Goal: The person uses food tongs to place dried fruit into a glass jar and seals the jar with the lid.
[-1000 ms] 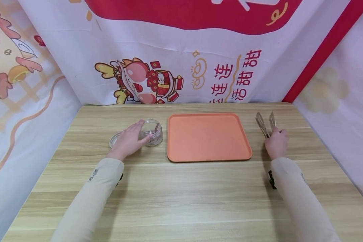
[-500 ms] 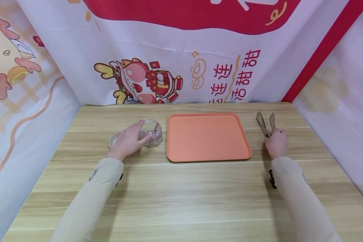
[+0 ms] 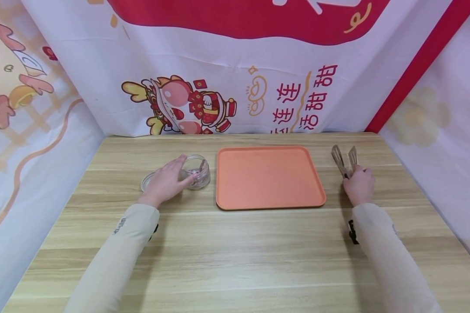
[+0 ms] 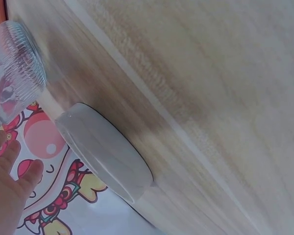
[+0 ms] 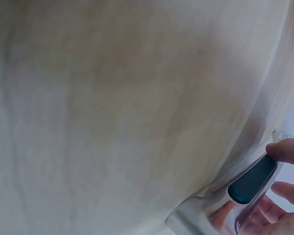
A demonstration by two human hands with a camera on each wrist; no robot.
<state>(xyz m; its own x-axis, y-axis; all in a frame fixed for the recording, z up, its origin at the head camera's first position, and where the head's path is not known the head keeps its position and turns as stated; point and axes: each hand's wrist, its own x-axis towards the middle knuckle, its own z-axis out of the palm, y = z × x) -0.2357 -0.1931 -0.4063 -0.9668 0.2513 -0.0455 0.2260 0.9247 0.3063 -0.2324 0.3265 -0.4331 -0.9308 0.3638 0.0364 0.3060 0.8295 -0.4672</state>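
orange, shallow and rectangular, a tray (image 3: 270,178) lies on the light wood-grain table (image 3: 235,252). from the head, a clear round glass jar (image 3: 204,177) stands upright just left of the tray, its contents too small to name; a pale round lid (image 3: 146,180) lies farther left of the tray, partly hidden by the left hand (image 3: 166,180), whose thumb touches the jar. right of the tray, the right hand (image 3: 359,186) grips silver metal tongs (image 3: 338,161), their ends apart. from the left wrist, the left hand's fingers are spread near the jar; how firmly they press, i cannot tell. from the right wrist, the right hand pinches the tongs, thumb at a dark green handle pad (image 5: 255,180).
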